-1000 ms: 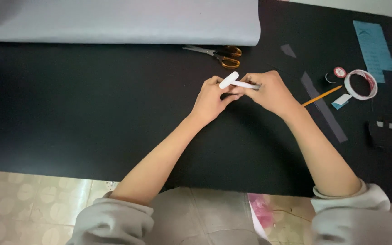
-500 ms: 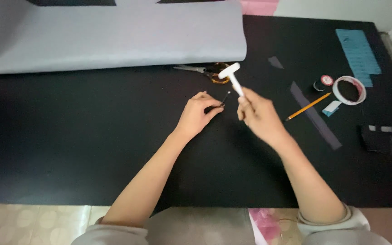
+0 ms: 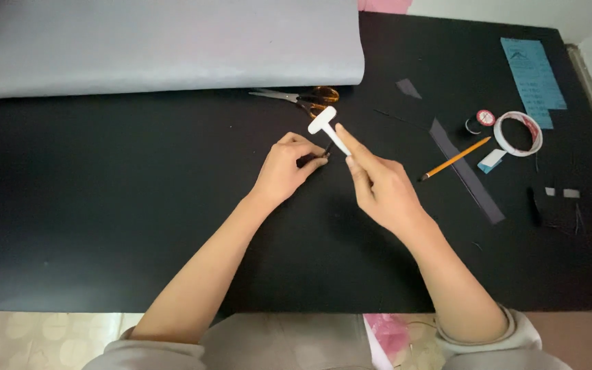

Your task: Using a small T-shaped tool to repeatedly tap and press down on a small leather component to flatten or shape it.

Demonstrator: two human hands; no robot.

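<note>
My right hand holds a small white T-shaped piece by its stem, the crossbar pointing away from me. My left hand rests on the black table, its fingertips pinching a small dark object that is mostly hidden. The two hands are a little apart, just in front of a pair of orange-handled scissors.
A large grey sheet covers the far left of the table. To the right lie a yellow pencil, a dark strip, a roll of white tape, a small spool, a blue card and small scraps.
One second ago both hands held the white piece together. They have since parted: my right hand lifted the piece upright, while my left hand stayed on the table with the dark object.
</note>
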